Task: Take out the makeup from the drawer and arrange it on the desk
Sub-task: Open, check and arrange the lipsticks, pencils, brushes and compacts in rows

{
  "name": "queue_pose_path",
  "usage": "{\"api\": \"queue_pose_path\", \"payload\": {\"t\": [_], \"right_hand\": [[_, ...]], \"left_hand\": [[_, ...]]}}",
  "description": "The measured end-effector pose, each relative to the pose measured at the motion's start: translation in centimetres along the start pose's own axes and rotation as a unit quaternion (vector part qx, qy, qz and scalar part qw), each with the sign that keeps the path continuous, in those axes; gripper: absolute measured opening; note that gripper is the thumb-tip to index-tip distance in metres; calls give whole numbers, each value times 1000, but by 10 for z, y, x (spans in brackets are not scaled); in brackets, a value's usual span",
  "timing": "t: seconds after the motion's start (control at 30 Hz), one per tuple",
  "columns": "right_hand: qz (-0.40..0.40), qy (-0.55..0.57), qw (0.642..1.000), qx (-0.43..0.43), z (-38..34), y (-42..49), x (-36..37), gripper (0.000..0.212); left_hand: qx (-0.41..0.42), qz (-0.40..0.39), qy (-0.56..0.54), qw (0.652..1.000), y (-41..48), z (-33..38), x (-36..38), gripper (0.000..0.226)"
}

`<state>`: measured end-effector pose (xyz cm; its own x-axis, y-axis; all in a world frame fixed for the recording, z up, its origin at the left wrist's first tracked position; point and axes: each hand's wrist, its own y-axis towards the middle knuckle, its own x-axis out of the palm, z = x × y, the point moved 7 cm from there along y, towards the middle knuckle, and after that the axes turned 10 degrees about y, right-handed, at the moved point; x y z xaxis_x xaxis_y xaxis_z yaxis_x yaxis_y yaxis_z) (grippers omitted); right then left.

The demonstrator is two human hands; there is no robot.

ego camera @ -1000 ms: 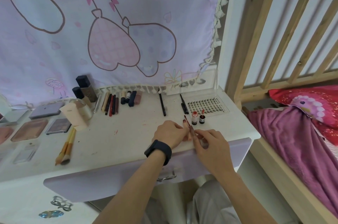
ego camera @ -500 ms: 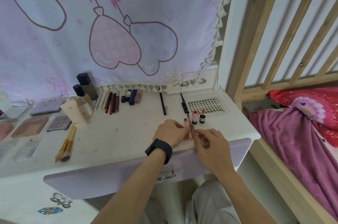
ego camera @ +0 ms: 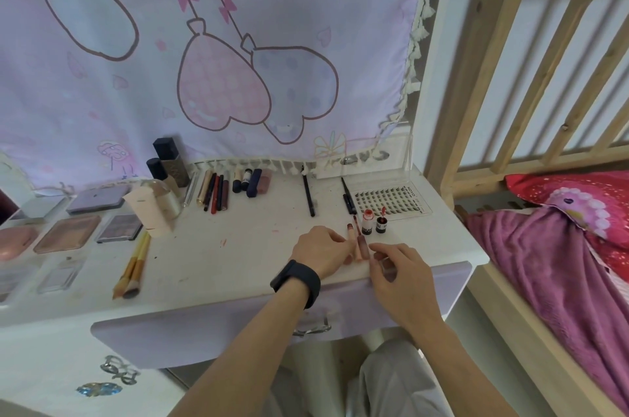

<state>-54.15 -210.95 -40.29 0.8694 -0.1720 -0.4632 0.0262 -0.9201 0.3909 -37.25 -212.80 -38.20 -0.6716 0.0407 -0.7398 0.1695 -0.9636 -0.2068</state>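
Observation:
Two slim lip gloss tubes, a peach one point(ego camera: 351, 236) and a darker pink one point(ego camera: 361, 241), lie side by side near the front right of the white desk point(ego camera: 238, 256). My left hand point(ego camera: 318, 251), with a black watch on its wrist, pinches the peach tube from the left. My right hand point(ego camera: 400, 275) has curled fingers, and its fingertips hold the lower end of the darker tube. Just behind stand two small red bottles point(ego camera: 367, 221) point(ego camera: 382, 224). The lilac drawer front point(ego camera: 204, 331) sits below the desk edge; its inside is hidden.
A clear lash tray point(ego camera: 391, 200) and two black pencils point(ego camera: 309, 195) lie at the back right. A row of pencils and tubes point(ego camera: 218, 190), dark bottles point(ego camera: 168, 163), palettes point(ego camera: 68, 232) and brushes point(ego camera: 132, 266) fill the left. A wooden bed frame point(ego camera: 476, 93) stands to the right.
Both hands stay at the two tubes by the desk's front edge; the tubes now lie flatter and closer together. Nothing else on the desk has moved.

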Motion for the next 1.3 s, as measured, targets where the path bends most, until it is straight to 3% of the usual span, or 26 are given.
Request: {"api": "queue_pose_path", "payload": {"t": [0.17, 0.27, 0.4, 0.6, 0.8, 0.97, 1.3], "right_hand": [[-15, 7, 1000, 12, -4, -2, -2, 24], [-15, 13, 1000, 2, -15, -7, -3, 27], [3, -19, 997, -80, -48, -14, 2, 25], [-57, -119, 974, -187, -92, -7, 64, 28], [-192, -249, 945, -86, -75, 9, 123, 69], [-249, -254, 933, -60, -69, 10, 130, 86], [-245, -225, 942, -52, -66, 10, 133, 74]], "left_hand": [[11, -10, 16, 1000, -1, -7, -5, 12], [26, 18, 55, 998, -6, -17, -20, 17], [40, 105, 107, 988, -21, -42, -59, 21], [18, 187, 156, 970, -9, -88, -113, 31], [5, 192, 192, 962, 28, -101, -138, 41], [11, 208, 260, 943, 65, -88, -143, 42], [6, 233, 396, 888, 121, -57, -128, 36]]}}
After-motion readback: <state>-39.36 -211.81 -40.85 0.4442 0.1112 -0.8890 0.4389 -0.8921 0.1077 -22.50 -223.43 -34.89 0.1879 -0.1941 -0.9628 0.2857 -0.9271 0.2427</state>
